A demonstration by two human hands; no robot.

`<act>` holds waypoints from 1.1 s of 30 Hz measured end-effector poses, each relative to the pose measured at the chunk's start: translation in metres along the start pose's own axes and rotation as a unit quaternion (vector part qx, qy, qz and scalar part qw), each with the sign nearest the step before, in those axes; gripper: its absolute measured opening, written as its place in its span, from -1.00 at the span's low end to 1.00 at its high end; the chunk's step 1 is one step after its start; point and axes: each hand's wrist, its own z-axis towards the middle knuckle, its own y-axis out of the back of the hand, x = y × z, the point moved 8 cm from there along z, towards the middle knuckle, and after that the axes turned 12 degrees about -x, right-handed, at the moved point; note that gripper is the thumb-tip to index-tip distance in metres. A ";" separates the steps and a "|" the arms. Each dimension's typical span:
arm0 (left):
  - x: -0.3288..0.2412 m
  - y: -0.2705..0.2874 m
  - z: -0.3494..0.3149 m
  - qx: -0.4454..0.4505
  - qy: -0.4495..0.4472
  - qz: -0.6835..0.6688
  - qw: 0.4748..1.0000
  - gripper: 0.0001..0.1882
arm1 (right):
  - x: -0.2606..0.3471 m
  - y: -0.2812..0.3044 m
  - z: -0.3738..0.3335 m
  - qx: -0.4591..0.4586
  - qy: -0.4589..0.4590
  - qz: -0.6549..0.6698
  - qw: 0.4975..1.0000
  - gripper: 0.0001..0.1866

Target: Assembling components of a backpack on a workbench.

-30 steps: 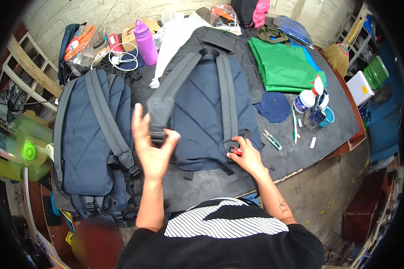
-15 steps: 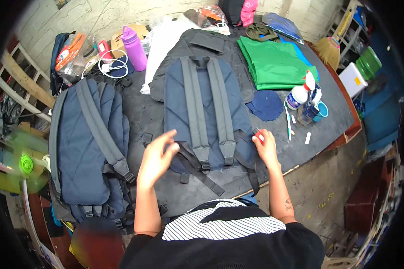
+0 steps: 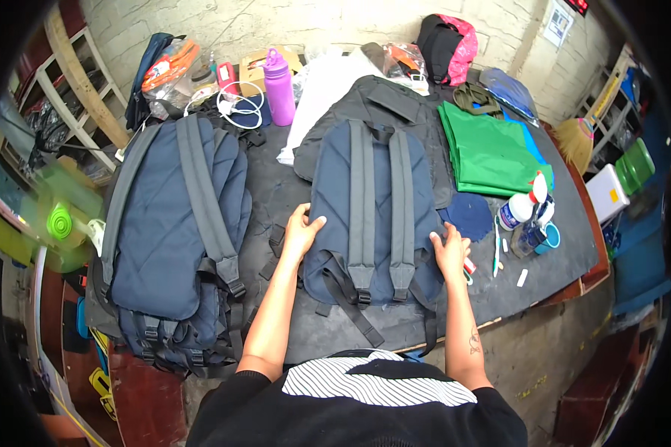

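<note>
A navy backpack (image 3: pixel 380 201) lies on the dark table, its grey shoulder straps facing up and black webbing ends trailing toward me. My left hand (image 3: pixel 303 231) is at its left edge, thumb over the fabric and fingers curled at the side. At the opposite edge is my right hand (image 3: pixel 450 253), thumb and forefinger apart against the bag. A small red tool (image 3: pixel 470 265) shows beyond its little-finger side, apparently held in the palm; its kind is mostly hidden. To the left lies a stack of similar navy backpacks (image 3: pixel 156 223) with grey straps.
Behind the bag lie a dark grey backpack piece (image 3: pixel 380 104) and folded green sheeting (image 3: pixel 492 149). At right stand a spray bottle (image 3: pixel 516 210) and blue cup (image 3: pixel 549 237), near a toothbrush (image 3: pixel 497 249). A purple bottle (image 3: pixel 278 89) stands far left. A green fan (image 3: pixel 60 222) is left of the table.
My left hand has moved onto the backpack's left edge. The right hand has turned at the right edge, and the red tool now shows on its outer side. The view has shifted.
</note>
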 end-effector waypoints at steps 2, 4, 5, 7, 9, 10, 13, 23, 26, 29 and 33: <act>-0.014 0.006 -0.008 -0.022 -0.046 0.024 0.998 -0.44 | 0.010 -0.009 0.004 0.008 -0.002 0.032 0.999 -0.42; -0.014 0.018 -0.015 -0.041 -0.067 0.037 0.996 -0.38 | 0.016 -0.024 0.007 0.021 -0.006 0.001 1.000 -0.46; -0.021 0.023 -0.022 -0.061 -0.095 0.061 0.992 -0.40 | 0.003 -0.039 0.013 0.020 0.000 0.005 1.000 -0.46; -0.069 0.028 -0.051 -0.107 -0.128 0.130 0.977 -0.44 | -0.043 -0.090 0.024 0.086 -0.075 0.223 0.968 -0.50; -0.105 0.057 -0.079 -0.167 -0.297 0.081 0.937 -0.57 | 0.023 -0.062 0.014 0.107 -0.021 0.373 0.922 -0.66; -0.133 0.067 -0.100 -0.165 -0.310 0.078 0.933 -0.63 | 0.065 -0.031 0.003 0.125 -0.005 0.432 0.893 -0.71; -0.199 0.115 -0.147 -0.221 -0.325 0.092 0.915 -0.80 | 0.129 0.002 -0.015 0.141 -0.012 0.597 0.789 -0.73; -0.292 0.246 -0.293 -0.455 -0.373 0.358 0.725 -0.53 | 0.375 -0.056 -0.141 0.285 -0.092 0.777 0.554 -0.50; -0.245 0.242 -0.251 -0.325 -0.282 0.382 0.818 -0.47 | 0.406 -0.077 -0.178 0.585 -0.078 0.553 0.588 -0.37; -0.165 0.265 -0.212 -0.276 -0.081 0.515 0.807 -0.40 | 0.389 -0.051 -0.159 0.335 0.195 0.531 0.754 -0.56; -0.113 0.300 -0.184 -0.296 0.016 0.574 0.764 -0.45 | 0.332 0.117 -0.132 0.014 0.421 0.600 0.680 -0.80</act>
